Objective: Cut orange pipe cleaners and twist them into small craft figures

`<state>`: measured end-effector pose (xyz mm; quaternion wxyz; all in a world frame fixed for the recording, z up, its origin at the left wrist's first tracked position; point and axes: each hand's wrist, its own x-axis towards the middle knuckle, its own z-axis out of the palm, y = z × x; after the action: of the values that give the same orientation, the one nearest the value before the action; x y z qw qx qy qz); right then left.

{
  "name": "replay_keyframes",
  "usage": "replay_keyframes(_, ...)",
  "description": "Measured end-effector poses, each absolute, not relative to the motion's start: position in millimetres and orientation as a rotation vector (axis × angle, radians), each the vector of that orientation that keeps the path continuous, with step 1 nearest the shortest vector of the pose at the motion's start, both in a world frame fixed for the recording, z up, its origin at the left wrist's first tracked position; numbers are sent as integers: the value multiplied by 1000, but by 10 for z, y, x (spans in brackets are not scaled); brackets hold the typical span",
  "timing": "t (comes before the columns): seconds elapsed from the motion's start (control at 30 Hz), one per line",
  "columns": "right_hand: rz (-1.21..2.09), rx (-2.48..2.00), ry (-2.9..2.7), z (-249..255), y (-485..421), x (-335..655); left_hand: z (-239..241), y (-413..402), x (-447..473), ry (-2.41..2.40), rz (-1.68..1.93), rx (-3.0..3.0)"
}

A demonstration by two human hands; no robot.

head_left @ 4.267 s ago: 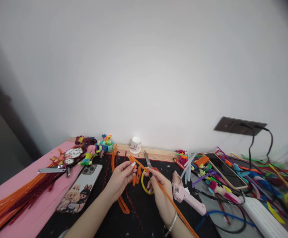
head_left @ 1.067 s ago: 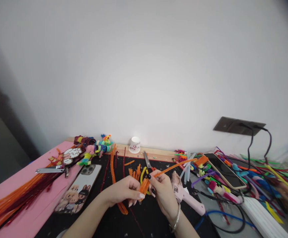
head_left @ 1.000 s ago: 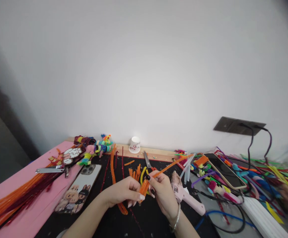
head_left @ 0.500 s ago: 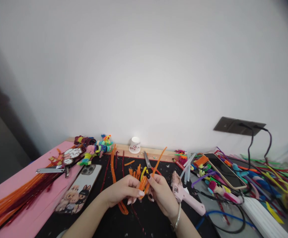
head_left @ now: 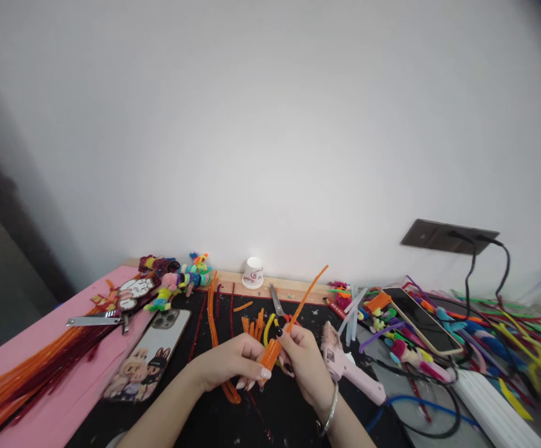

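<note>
1. Left hand [head_left: 233,366] and right hand [head_left: 304,356] meet at lower centre of frame, over the black mat [head_left: 196,410]. Both are clamped on the same orange pipe cleaner [head_left: 305,297].
2. Left: thumb and fingertips pinch the thick wound end from the low side. Right: fingers pinch just above that coil, dark nails showing. The hands are almost touching, with the coil between them.
3. Pipe cleaner: the free tail runs straight up and to the right. Its tip ends in front of the wall [head_left: 270,124].
4. Bracelet [head_left: 329,415] on the right wrist.
5. Just behind the hands: scissors [head_left: 277,302] flat on the mat, blades pointing up-frame. Short orange offcuts [head_left: 253,323] and a yellow loop [head_left: 267,328] lie beside them.
6. Right of the right hand: pink glue gun [head_left: 347,367] on its side, near but not touching. Glue sticks [head_left: 355,306] lie behind it.
7. Left of the left hand: phone [head_left: 152,351] face down in a cartoon case, at the boundary of the mat and the pink sheet [head_left: 60,398].
8. Lower left: bundle of orange and red stems [head_left: 23,376] on the pink sheet, with a metal clip [head_left: 94,321] above it.
9. Back edge: cup [head_left: 254,272], with small colourful figures [head_left: 181,280] to its left.
10. Right of frame: second phone [head_left: 420,318] screen up amid mixed loose stems [head_left: 485,336]. Cables [head_left: 471,274] run up to the wall socket [head_left: 448,236].
</note>
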<state>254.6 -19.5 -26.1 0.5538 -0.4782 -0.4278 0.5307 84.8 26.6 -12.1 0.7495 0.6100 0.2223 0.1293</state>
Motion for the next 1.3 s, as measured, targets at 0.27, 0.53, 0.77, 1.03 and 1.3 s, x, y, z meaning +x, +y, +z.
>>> replay_keyframes(0.27, 1470, -1002, -972, -175, -230, 2589, -140, 270, 850, 522, 271, 1313)
replay_keyframes(0.53, 1626, -919, -924, -154, -262, 2579, -119, 250, 850, 552, 284, 1271)
replay_keyframes(0.77, 1259, -1047, -835, -235, -169, 2602, -152, 328, 893, 746, 558, 1312)
replay_keyframes(1.03, 1103, -1069, -787, -268, -156, 2581, -266, 404, 844, 1449, 800, 1965)
replay_keyframes(1.3, 1077, -1116, -842, -344, -145, 2567, -68, 234, 850, 1111, 830, 2209)
